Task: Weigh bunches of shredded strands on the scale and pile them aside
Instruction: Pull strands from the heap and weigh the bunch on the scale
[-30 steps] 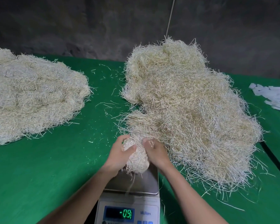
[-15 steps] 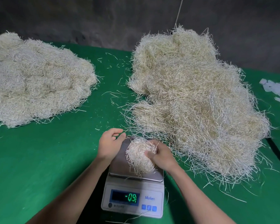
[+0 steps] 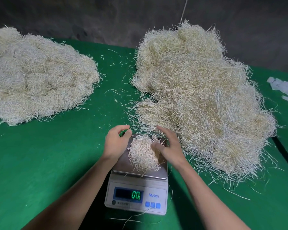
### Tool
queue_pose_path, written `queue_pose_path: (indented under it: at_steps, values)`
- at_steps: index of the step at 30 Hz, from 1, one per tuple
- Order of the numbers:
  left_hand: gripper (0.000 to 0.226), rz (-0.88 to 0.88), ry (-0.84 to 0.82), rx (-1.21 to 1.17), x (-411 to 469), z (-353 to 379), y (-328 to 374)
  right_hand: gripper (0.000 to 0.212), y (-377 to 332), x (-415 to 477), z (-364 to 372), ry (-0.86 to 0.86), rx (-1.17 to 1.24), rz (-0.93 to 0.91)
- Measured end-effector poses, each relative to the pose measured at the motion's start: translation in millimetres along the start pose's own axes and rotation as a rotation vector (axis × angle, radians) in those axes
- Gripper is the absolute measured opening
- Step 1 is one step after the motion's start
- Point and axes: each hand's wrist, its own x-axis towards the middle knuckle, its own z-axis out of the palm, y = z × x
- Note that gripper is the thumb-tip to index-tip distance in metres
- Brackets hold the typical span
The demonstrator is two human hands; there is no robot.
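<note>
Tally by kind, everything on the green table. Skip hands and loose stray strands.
Scale: 1
Big strand piles: 2, the left pile and the right pile
Bunch on the pan: 1
White scraps heap, far right: 1
Total: 5

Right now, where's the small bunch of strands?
The bunch lies lower centre of the head view on the scale, between left hand and right hand.

Green cloth as work surface; white scraps at right edge; rough dark wall behind.
</note>
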Motion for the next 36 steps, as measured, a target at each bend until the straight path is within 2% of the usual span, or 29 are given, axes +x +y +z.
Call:
queue_pose_path:
  at_steps: [8, 36]
  values:
    - [0.024, 0.008, -0.023, -0.009, 0, 2, 3, 0.064, 0, 2, -10, 0.111, 0.056, -0.068]
    - [0.027, -0.065, -0.098, -0.051, -4, 10, 10, 0.059, 9, 6, -6, 0.050, 0.051, -0.056]
